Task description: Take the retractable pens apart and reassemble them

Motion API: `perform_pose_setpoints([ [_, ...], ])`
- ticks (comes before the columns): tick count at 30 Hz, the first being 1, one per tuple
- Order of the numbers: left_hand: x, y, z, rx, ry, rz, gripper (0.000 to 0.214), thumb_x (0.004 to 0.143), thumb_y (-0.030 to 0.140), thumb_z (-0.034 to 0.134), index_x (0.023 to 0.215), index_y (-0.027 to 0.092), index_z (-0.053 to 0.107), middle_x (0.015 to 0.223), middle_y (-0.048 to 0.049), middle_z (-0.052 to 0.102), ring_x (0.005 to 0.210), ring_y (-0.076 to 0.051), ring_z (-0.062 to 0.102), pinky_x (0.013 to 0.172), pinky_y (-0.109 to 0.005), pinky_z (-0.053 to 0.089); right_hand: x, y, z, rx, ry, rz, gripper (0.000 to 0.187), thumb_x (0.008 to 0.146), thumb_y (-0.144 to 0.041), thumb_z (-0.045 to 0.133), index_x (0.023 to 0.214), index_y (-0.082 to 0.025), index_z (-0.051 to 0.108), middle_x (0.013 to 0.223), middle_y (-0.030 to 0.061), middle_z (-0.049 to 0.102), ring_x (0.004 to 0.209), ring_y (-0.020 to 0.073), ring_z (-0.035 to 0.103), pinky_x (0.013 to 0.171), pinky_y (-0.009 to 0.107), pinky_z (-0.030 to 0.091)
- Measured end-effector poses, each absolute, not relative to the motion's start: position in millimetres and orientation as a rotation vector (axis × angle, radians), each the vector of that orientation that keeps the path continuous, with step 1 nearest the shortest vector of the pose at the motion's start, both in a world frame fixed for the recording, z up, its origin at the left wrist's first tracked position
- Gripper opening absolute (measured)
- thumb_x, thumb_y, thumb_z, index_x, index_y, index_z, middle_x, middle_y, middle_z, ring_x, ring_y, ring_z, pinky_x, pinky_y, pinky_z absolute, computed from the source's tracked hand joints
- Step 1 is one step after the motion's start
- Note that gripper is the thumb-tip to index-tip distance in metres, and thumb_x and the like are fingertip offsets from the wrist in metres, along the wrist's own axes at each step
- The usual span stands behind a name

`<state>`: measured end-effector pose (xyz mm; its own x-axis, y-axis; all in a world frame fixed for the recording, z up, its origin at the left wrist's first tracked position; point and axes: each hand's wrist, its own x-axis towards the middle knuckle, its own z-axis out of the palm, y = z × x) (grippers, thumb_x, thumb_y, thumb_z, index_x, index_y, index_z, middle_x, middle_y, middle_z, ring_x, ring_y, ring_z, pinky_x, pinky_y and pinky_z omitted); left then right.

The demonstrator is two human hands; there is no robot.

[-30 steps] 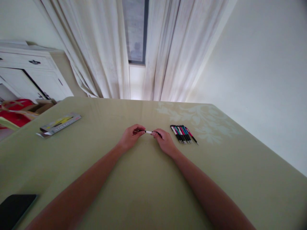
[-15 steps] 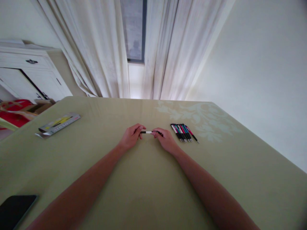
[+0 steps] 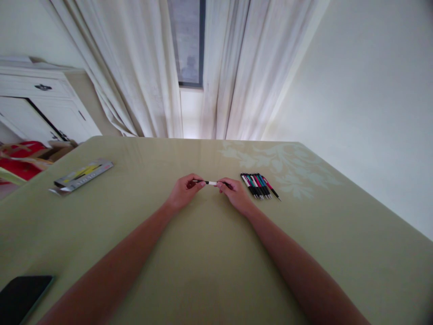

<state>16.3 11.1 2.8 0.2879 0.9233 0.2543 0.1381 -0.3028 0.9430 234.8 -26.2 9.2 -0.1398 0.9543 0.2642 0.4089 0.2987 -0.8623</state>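
A black-and-white pen (image 3: 212,183) lies crosswise between my two hands, just above the table. My left hand (image 3: 185,191) pinches its left end between thumb and fingers. The other end is gripped by my right hand (image 3: 233,191), whose fingers hide part of it. Just right of that hand, several pens (image 3: 257,186) with coloured barrels and black grips lie side by side in a row, tips toward me. The rightmost pen (image 3: 271,188), pink and black, slants a little away from the others.
An opened pen box (image 3: 84,176) in grey and yellow lies at the table's (image 3: 203,253) left. A dark phone (image 3: 23,295) rests at the near left corner. Beyond the far edge hang pale curtains (image 3: 142,67); a white cabinet (image 3: 40,99) stands at the back left, with red bags below.
My left thumb and fingers have shifted along the pen, now closer around its left part. The pen has risen slightly. The row of pens stays put.
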Motion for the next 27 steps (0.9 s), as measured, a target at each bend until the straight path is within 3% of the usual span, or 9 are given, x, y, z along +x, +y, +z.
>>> perform_pose_setpoints([
  [3,16.1,10.5,2.2,1.666,0.993,1.051,0.048,0.089,0.058,0.061,0.069,0.016,0.069,0.059,-0.0027,0.062,0.054,-0.012,0.053,0.050,-0.023,0.040,235.0,-26.2,9.3,-1.233,-1.714,0.841,0.030,0.095,-0.043,0.059,0.084,-0.018,0.071,0.067,-0.0023,0.057,0.061,0.0125,0.046,0.059,0.025,0.033],
  [8,15.5,10.0,2.9,1.696,0.976,1.107,0.040,0.079,0.055,0.075,0.086,0.016,0.074,0.073,-0.0030,0.069,0.061,-0.013,0.057,0.054,-0.023,0.042,235.5,-27.6,10.8,-1.237,-1.719,0.852,0.031,0.095,-0.044,0.059,0.083,-0.017,0.071,0.067,-0.0024,0.057,0.061,0.0124,0.046,0.058,0.024,0.033],
  [11,15.4,9.6,3.6,1.726,1.039,1.055,0.048,0.087,0.059,0.063,0.069,0.015,0.072,0.061,-0.0025,0.064,0.056,-0.013,0.053,0.052,-0.024,0.040,235.3,-27.8,10.5,-1.237,-1.726,0.866,0.030,0.095,-0.044,0.059,0.086,-0.017,0.071,0.069,-0.0021,0.059,0.063,0.0127,0.048,0.059,0.024,0.033],
  [15,16.6,8.8,4.1,1.762,1.014,1.091,0.039,0.080,0.055,0.073,0.084,0.016,0.075,0.074,-0.0037,0.069,0.061,-0.014,0.056,0.055,-0.024,0.043,235.2,-27.5,9.3,-1.221,-1.692,0.854,0.029,0.095,-0.042,0.060,0.085,-0.018,0.070,0.068,-0.0023,0.057,0.063,0.0128,0.047,0.059,0.024,0.034],
  [18,17.8,8.2,3.9,1.843,1.059,1.052,0.043,0.087,0.056,0.065,0.074,0.017,0.074,0.064,-0.0026,0.063,0.059,-0.014,0.053,0.053,-0.024,0.041,235.7,-27.0,8.5,-1.222,-1.700,0.836,0.027,0.095,-0.042,0.060,0.088,-0.018,0.071,0.069,-0.0020,0.057,0.064,0.0134,0.047,0.059,0.025,0.034],
  [22,18.3,8.2,3.0,1.925,1.034,1.084,0.036,0.084,0.054,0.069,0.089,0.019,0.076,0.078,-0.0037,0.068,0.066,-0.015,0.057,0.058,-0.025,0.044,237.1,-25.3,5.6,-1.225,-1.709,0.811,0.027,0.094,-0.043,0.060,0.093,-0.019,0.074,0.072,-0.0006,0.060,0.066,0.0146,0.049,0.060,0.025,0.035],
  [27,17.9,8.6,2.8,2.057,1.054,1.014,0.039,0.095,0.050,0.056,0.084,0.019,0.077,0.071,-0.0021,0.063,0.062,-0.014,0.053,0.058,-0.026,0.042,237.8,-24.2,3.8,-1.218,-1.720,0.777,0.026,0.095,-0.040,0.060,0.097,-0.019,0.075,0.078,0.0012,0.066,0.070,0.0156,0.053,0.063,0.026,0.038],
])
